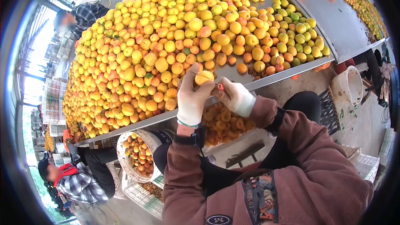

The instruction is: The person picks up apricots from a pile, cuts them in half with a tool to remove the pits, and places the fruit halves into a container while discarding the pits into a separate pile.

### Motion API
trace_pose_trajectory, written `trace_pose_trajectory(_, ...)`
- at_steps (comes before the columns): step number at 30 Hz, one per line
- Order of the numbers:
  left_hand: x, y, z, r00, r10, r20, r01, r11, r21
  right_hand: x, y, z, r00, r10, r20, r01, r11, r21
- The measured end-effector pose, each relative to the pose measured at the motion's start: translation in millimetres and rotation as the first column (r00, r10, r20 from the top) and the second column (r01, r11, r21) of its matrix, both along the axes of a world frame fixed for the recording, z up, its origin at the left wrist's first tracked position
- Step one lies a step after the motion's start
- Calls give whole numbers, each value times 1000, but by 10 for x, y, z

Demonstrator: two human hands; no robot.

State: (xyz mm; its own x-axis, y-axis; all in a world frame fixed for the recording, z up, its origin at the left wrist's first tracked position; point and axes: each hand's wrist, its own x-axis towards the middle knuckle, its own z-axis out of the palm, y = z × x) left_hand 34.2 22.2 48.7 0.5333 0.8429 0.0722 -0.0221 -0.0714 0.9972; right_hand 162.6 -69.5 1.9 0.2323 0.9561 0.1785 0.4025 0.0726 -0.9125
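My left hand (193, 96), in a white glove, is closed around a yellow apricot (204, 77) at the near edge of the fruit table. Close beside it, my gloved right hand (235, 96) is closed with its fingers pinched together. A small red-tipped object (220, 86) shows at its fingertips, too small to name. Both hands are above a crate of halved apricots (227, 127), partly hidden by my hands and sleeves. Loose whole apricots (166, 50) lie piled on the metal table just beyond my hands.
The table's metal rim (287, 73) runs in front of me. A white bucket (125, 158) of small apricots stands at lower left, and another white bucket (352, 84) at right. Greener apricots (300, 38) lie at the table's right end. Two people sit or stand at left.
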Motion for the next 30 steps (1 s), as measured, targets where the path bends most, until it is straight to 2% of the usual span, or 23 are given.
trace_pose_trajectory(1, 12, 10, -21, 974, 27, 226, 41, 956, -289, -13, 3, 15, 1000, -3, 4, 3, 1000, 7)
trace_pose_trajectory(2, 5, 36, -52, 973, 22, 228, 45, 958, -284, -36, 3, 24, 1000, -20, 22, 20, 1000, -1)
trace_pose_trajectory(4, -46, 81, -111, 980, 61, 190, -16, 973, -231, -40, 2, 41, 999, -33, 41, 34, 999, -12)
trace_pose_trajectory(5, -53, 39, 42, 998, 66, -17, -67, 995, -70, -31, 5, 69, 998, -15, 66, 19, 999, -50)
trace_pose_trajectory(6, -61, 5, 105, 997, 72, -15, -73, 995, -74, -25, 3, 82, 996, 7, 90, 2, 996, -90)
trace_pose_trajectory(8, -78, -36, 172, 991, 64, -121, -54, 995, 88, -36, -3, 39, 996, 18, 86, -11, 996, -87)
trace_pose_trajectory(9, -68, -53, 164, 991, 66, -120, -55, 994, 90, -45, -2, 34, 996, 23, 80, -16, 997, -81)
trace_pose_trajectory(10, -39, -77, 138, 986, 53, 158, -33, 991, -127, -55, -1, 42, 996, 24, 83, -17, 997, -78)
trace_pose_trajectory(11, -15, -79, 106, 902, 94, 422, 53, 945, -322, -71, 5, 85, 1000, -7, 31, 9, 997, -72)
trace_pose_trajectory(12, -26, -38, 6, 901, 92, 424, 55, 945, -322, -80, 3, 104, 999, -39, -24, 37, 997, -70)
trace_pose_trajectory(14, -63, 66, -228, 900, -33, 435, 179, 937, -300, -75, 31, 35, 998, -49, -27, 46, 995, -91)
trace_pose_trajectory(15, -54, 79, -301, 854, -18, 519, 260, 880, -397, -73, 46, -12, 998, -54, -28, 51, 993, -111)
trace_pose_trajectory(16, -70, 84, -367, 853, -15, 522, 259, 880, -398, -76, 55, -60, 998, -52, -25, 49, 992, -112)
trace_pose_trajectory(18, -72, 44, -271, 901, -138, 410, 353, 783, -513, -102, 63, -121, 995, -88, -41, 89, 996, 6)
trace_pose_trajectory(22, -29, -19, -82, 888, 7, 459, 303, 742, -598, -74, 41, -52, 997, -76, -29, 77, 996, 41)
trace_pose_trajectory(23, -45, 6, -28, 970, -11, 243, 131, 865, -484, -33, 26, 18, 999, -38, 36, 40, 998, -40)
trace_pose_trajectory(24, -69, 46, 5, 1000, 18, 15, -13, 950, -311, -7, 15, 58, 995, 3, 98, 9, 993, -121)
trace_pose_trajectory(25, -113, 117, -77, 997, 20, -69, -27, 994, -108, -2, 10, 63, 995, 10, 100, 2, 993, -121)
trace_pose_trajectory(29, -175, 86, 92, 995, 8, -104, -8, 1000, -1, -9, -5, 76, 989, 38, 141, -22, 993, -115)
trace_pose_trajectory(30, -182, 88, 126, 989, 28, -142, -16, 996, 87, -8, -6, 88, 986, 37, 165, -17, 993, -117)
